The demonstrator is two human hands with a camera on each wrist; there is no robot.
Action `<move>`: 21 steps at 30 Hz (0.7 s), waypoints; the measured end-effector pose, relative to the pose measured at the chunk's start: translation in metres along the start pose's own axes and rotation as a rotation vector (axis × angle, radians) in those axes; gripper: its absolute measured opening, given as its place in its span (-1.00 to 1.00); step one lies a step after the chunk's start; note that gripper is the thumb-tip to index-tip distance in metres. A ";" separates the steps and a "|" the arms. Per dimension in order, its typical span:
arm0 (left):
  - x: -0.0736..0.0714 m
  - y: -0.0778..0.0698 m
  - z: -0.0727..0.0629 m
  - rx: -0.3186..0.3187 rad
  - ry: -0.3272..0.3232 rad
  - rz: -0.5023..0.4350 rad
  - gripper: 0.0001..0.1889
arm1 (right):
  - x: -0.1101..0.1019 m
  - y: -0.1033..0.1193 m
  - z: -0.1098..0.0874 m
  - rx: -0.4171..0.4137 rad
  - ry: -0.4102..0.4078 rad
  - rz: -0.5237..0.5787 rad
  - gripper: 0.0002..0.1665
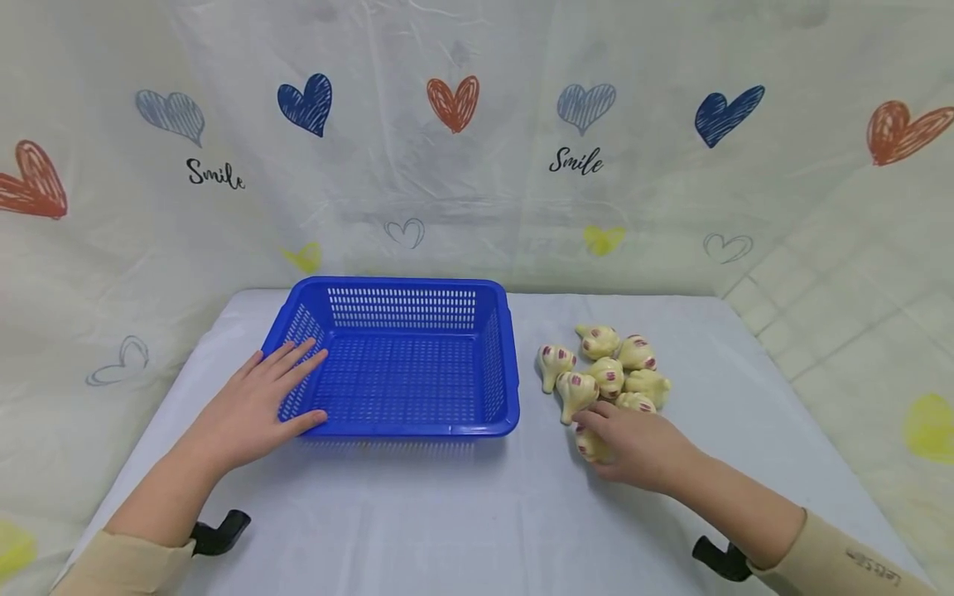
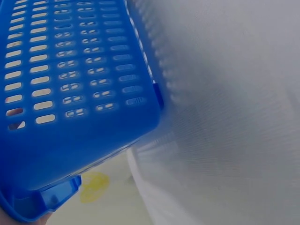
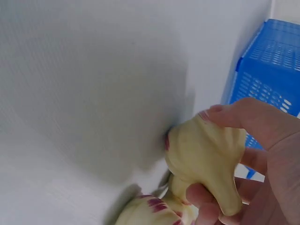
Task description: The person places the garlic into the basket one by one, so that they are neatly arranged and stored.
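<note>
On the table's left half stands a blue plastic basket with slotted walls. My left hand lies spread over its left rim, fingers straight and the thumb reaching over the near corner. In the left wrist view the basket fills the upper left. My right hand grips a garlic bulb, pale cream with purple-red patches. The right wrist view has this garlic bulb between thumb and fingers, its stem pointing down. Several more garlic bulbs lie clustered just beyond the right hand.
A white cloth covers the table. Behind it hangs a pale curtain printed with hearts and the word Smile. The gap between basket and garlic shows only cloth. Black straps with mounts sit at both wrists.
</note>
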State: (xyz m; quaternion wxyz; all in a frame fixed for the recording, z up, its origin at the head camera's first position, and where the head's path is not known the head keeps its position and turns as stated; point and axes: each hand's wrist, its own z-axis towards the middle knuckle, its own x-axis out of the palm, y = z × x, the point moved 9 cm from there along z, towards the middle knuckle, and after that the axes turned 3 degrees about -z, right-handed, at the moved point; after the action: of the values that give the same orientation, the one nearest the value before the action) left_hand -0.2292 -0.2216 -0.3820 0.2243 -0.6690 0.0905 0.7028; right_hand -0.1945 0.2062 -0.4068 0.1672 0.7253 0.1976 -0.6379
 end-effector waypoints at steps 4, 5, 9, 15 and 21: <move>-0.001 0.000 0.001 0.000 -0.003 -0.005 -0.09 | -0.004 0.003 0.000 -0.042 0.003 0.000 -0.34; -0.001 0.000 0.001 0.002 -0.005 -0.004 -0.09 | -0.004 0.003 0.000 -0.051 0.004 0.004 -0.34; -0.001 -0.001 0.001 0.007 -0.010 -0.006 -0.10 | -0.008 0.001 -0.001 -0.059 0.003 0.036 -0.36; -0.004 -0.002 0.001 0.009 -0.012 -0.003 -0.10 | -0.016 0.000 -0.003 -0.084 -0.042 0.078 -0.48; -0.005 -0.004 0.000 0.005 -0.005 -0.002 -0.10 | -0.020 -0.006 -0.009 -0.064 -0.084 0.132 -0.54</move>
State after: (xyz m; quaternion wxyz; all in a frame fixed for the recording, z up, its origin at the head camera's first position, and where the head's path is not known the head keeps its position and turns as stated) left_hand -0.2272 -0.2188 -0.3767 0.2270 -0.6668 0.0910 0.7040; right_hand -0.1920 0.2141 -0.3856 0.2401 0.7036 0.1623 -0.6488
